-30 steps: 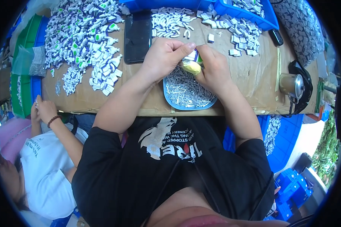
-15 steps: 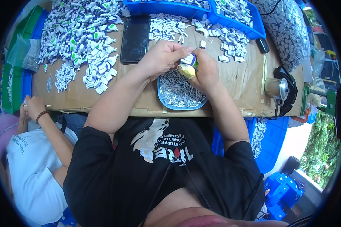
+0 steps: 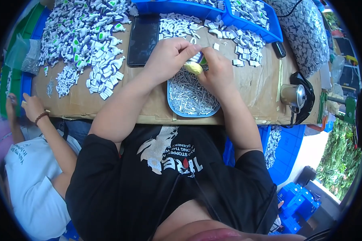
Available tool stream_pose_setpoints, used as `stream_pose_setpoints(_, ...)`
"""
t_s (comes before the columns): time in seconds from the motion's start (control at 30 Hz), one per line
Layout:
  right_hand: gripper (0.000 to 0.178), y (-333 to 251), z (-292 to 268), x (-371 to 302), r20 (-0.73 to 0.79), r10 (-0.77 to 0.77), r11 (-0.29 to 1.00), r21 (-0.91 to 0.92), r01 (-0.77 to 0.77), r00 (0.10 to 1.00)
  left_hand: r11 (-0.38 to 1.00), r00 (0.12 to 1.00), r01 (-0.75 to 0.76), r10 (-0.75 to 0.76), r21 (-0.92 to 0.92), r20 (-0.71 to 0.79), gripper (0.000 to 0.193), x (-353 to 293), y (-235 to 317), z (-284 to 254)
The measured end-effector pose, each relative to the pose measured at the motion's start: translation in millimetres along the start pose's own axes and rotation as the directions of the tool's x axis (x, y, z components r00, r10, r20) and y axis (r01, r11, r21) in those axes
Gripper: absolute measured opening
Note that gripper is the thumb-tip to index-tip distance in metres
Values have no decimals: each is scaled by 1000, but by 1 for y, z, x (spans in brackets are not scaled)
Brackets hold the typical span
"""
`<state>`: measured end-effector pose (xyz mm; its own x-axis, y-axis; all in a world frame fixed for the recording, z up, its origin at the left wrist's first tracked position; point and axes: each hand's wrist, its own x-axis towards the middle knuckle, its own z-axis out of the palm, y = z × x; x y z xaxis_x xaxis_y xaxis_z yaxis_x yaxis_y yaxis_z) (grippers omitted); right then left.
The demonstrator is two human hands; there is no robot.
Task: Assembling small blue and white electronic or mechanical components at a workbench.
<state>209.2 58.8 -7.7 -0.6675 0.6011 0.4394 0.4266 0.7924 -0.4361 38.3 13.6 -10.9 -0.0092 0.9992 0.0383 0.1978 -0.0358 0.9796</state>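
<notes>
My left hand [image 3: 169, 60] and my right hand [image 3: 218, 70] meet above a blue tray [image 3: 194, 115] of thin metal pins [image 3: 192, 96]. Between their fingertips is a small white, purple and green plastic piece [image 3: 196, 57], mostly covered by the fingers. Both hands are closed on it. A yellow wrap [image 3: 194, 67] covers my right thumb. Just beyond the hands lie curved white pieces [image 3: 179, 26] in a loose pile. Ribbed white pieces [image 3: 243, 46] are scattered to the right.
A large heap of white, purple and green pieces [image 3: 80, 36] covers the left of the table. A dark phone [image 3: 143, 40] lies beside it. Blue bins [image 3: 275, 30] stand at the back, near a stuffed clear bag [image 3: 303, 38]. A metal cup [image 3: 291, 95] sits right; a co-worker's hand [image 3: 35, 108] is left.
My hands have closed in around the piece, which shows less now. My right thumb has shifted slightly up and left. At the left, the co-worker's hands have moved apart.
</notes>
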Motion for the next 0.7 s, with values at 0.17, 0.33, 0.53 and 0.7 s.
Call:
stream_pose_setpoints(0.17,29,3,-6,0,43,135,875,464,-139,990,880,880,-390,443,270,-173,28,-2,9,-3)
stream_pose_setpoints(0.33,41,43,-17,-3,125,229,336,921,-199,965,882,852,-203,373,426,-368,23,4,9,-22)
stream_pose_setpoints(0.53,73,40,-29,11,-291,516,370,924,97,805,471,765,348,357,811,-536,25,4,-26,-87)
stream_pose_setpoints(0.7,39,19,-28,4,160,-281,822,549,151,946,342,843,462,115,818,-525,32,6,-54,-120)
